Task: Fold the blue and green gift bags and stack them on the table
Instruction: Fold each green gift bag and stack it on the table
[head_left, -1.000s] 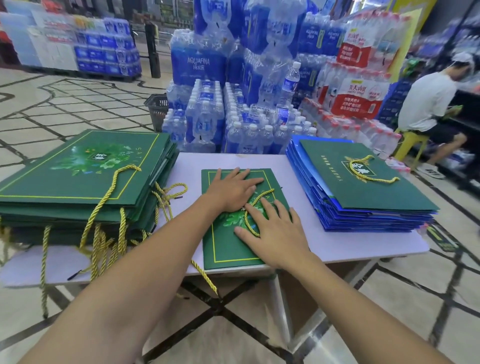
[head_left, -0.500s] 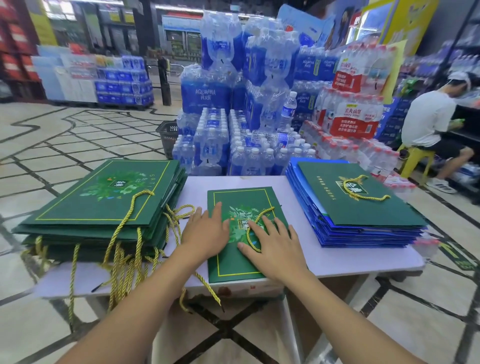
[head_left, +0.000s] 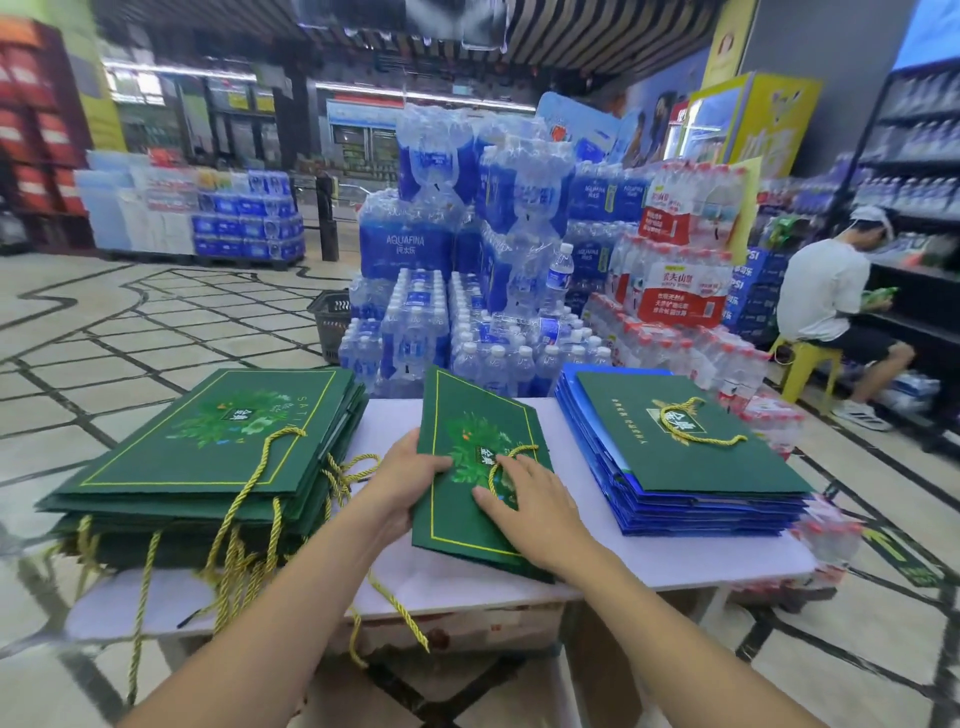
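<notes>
Fingers (head_left: 410, 444) of the left hand (head_left: 408, 483) grip the green gift bag (head_left: 462, 410) at its left edge, right hand (head_left: 535, 506) flat on top with fingers straight, at the middle of the table (head_left: 675, 564) between green stack (head_left: 208, 447) and blue stack (head_left: 654, 514), water packs (head_left: 405, 249) behind, long axis running away from the person, far end raised

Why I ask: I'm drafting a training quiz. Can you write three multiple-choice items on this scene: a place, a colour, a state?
1. Where is the held green bag? A: between the left stack and the right stack. B: on the floor. C: on a shelf.
2. What colour are the lower bags under the right stack's top bag? A: red. B: blue. C: white.
3. How does the left hand meet the held green bag? A: hovers apart. B: lies flat on top. C: grips its left edge.
Key: A, it is over the table between both stacks; B, blue edges show; C, its fingers curl round that edge.
</notes>
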